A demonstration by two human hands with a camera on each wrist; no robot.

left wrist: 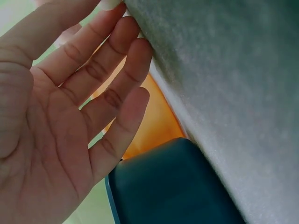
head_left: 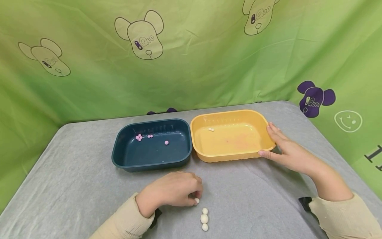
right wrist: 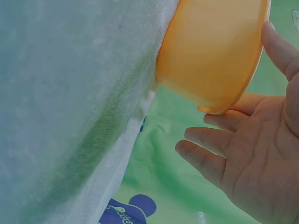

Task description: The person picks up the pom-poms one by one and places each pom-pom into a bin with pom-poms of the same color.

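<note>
My left hand point(head_left: 176, 190) is low over the cloth in front of the bins, pinching a small white ball point(head_left: 197, 200) between thumb and index finger. In the left wrist view the ball point(left wrist: 110, 3) shows only at the top edge, and the other fingers point(left wrist: 135, 63) are loosely bent. Just nearer to me, three white balls point(head_left: 204, 219) lie in a line, the middle one largest. My right hand point(head_left: 287, 151) rests at the right end of the yellow bin point(head_left: 229, 155), thumb and fingertips touching its rim, fingers nearly straight in the right wrist view.
A dark blue bin point(head_left: 152, 165) stands against the yellow bin's left side, with several pink balls point(head_left: 139, 137) inside. Two small white balls point(head_left: 211, 129) lie in the yellow bin. Grey cloth point(head_left: 74, 186) covers the table, and a green printed curtain point(head_left: 194, 73) hangs behind.
</note>
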